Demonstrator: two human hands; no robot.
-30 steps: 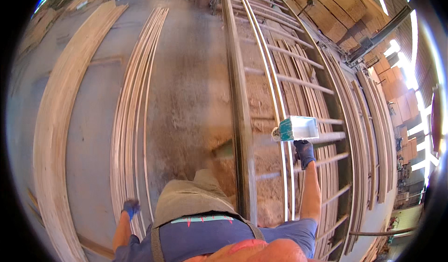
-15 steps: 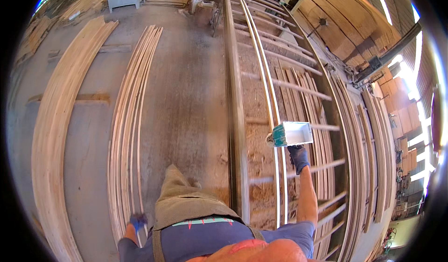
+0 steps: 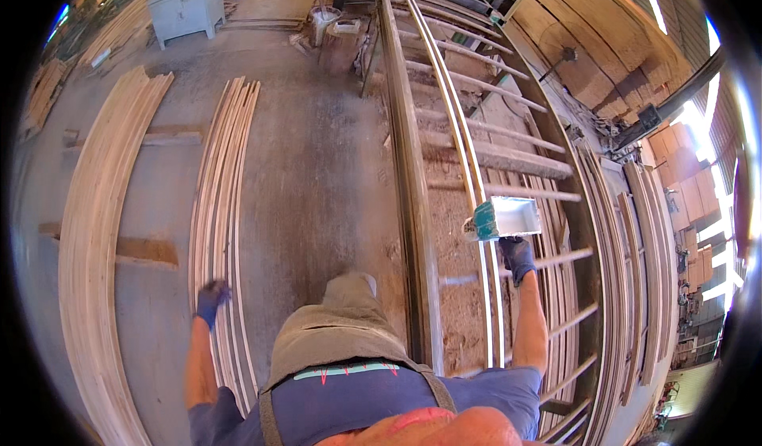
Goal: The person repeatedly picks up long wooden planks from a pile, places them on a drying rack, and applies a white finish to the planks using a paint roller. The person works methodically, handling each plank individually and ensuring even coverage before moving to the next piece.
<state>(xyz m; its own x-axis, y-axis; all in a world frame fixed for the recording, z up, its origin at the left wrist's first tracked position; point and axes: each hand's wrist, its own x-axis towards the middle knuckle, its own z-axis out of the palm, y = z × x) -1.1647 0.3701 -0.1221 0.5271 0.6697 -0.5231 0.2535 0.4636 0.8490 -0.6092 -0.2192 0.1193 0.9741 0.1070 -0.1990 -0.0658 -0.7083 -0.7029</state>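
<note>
Floor (image 3: 317,168): dusty grey concrete, strewn with sawdust.
Rack (image 3: 413,208): long slatted frame running away on the right, crossbars spanning it.
Plank stack (image 3: 95,240): wide pale boards curving along the far left.
Thin strips (image 3: 222,208): bundle of narrow wood strips lying between plank stack and rack.
Metal box (image 3: 508,217): open silver rectangular container, green end, over the rack, just above the right hand.
Right hand (image 3: 517,257): gloved, raised under the box; grip not discernible.
Left hand (image 3: 211,299): gloved, blurred, low beside the thin strips; openness cannot be told.
</note>
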